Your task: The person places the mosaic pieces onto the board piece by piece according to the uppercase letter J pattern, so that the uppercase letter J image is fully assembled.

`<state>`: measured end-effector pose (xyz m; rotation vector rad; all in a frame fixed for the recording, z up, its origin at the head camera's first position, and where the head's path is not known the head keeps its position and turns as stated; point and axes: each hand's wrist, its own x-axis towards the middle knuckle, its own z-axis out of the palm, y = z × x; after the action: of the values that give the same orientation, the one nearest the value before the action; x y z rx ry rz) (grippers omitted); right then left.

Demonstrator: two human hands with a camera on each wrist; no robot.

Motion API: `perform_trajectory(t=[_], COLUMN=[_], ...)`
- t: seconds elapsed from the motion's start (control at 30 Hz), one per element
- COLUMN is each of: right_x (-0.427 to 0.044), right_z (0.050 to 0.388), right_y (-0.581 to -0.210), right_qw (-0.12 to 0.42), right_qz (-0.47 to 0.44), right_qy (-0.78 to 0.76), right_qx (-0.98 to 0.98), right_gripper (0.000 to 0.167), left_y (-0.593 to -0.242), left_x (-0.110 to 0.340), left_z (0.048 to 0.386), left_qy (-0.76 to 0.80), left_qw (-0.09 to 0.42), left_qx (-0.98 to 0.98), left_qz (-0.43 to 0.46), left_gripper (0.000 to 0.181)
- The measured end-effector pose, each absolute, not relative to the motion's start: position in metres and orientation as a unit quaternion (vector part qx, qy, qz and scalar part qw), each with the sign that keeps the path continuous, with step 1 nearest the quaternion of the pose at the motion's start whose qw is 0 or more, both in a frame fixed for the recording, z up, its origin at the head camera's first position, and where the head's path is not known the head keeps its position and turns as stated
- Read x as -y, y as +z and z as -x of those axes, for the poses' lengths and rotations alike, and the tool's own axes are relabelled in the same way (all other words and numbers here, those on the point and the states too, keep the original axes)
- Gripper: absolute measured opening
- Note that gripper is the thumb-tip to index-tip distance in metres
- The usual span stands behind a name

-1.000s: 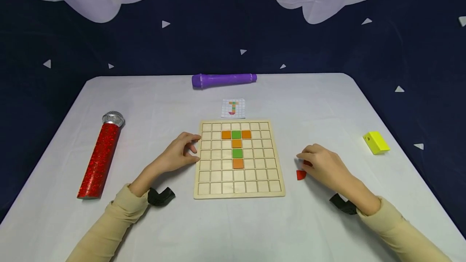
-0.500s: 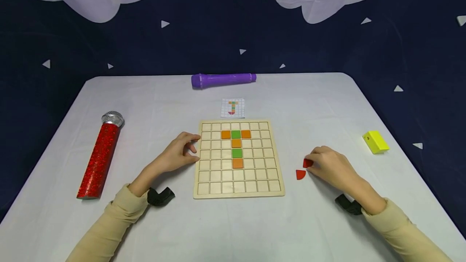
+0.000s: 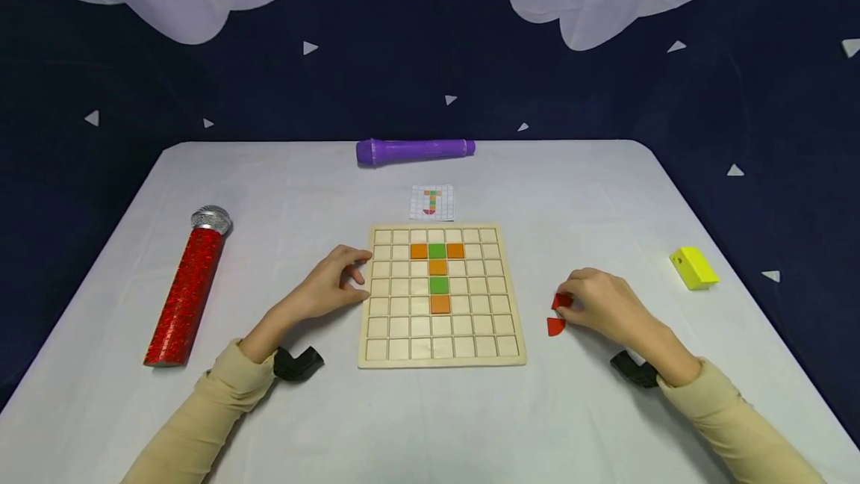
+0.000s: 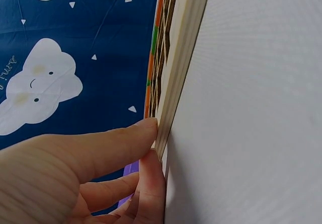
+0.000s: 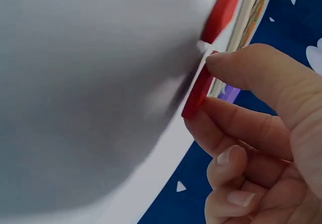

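My left hand [image 3: 327,284] rests its thumb and fingertips against the left edge of a wooden grid board [image 3: 396,349]; in the left wrist view the thumb [image 4: 115,146] meets the board's rim. Several orange and green square tiles sit in the board's cells, a row of three with a column going down from its middle. To the right of the board, my right hand [image 3: 605,308] pinches a red tile [image 5: 198,92] between thumb and index finger, close to the tabletop. A second red tile [image 3: 555,327] with a curved side lies just nearer to me.
A pattern card [image 3: 432,202] showing a J shape lies behind the board, with a purple microphone [image 3: 416,151] beyond it. On the left lies a red glittery microphone [image 3: 188,290]. A yellow block [image 3: 695,268] is on the far right of the white table [image 3: 430,424].
Over the last half second my right hand has shifted slightly left with the red tile, after an earlier small move right. My left hand stays at the board's edge.
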<state>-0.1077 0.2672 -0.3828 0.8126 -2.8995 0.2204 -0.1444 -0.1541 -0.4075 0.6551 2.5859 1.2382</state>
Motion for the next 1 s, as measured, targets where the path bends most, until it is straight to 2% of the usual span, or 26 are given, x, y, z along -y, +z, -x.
perform_trajectory(t=[0.4, 0.83, 1.0], right_x=[-0.233, -0.193, -0.176], right_z=[0.108, 0.109, 0.11], right_y=[-0.373, -0.368, -0.37], right_qw=[0.125, 0.091, 0.096], right_qz=[-0.339, -0.387, -0.421], right_qy=[0.083, 0.097, 0.095], right_qx=[0.929, 0.912, 0.897], right_gripper=[0.016, 0.01, 0.011], left_y=[-0.408, -0.406, -0.406], left_x=[0.153, 0.152, 0.153], left_z=[0.142, 0.141, 0.142], left_qy=[0.419, 0.421, 0.416], left_qw=[0.107, 0.111, 0.107], left_qx=[-0.877, -0.876, -0.879], left_qz=[-0.211, -0.209, -0.207], left_gripper=[0.06, 0.06, 0.06])
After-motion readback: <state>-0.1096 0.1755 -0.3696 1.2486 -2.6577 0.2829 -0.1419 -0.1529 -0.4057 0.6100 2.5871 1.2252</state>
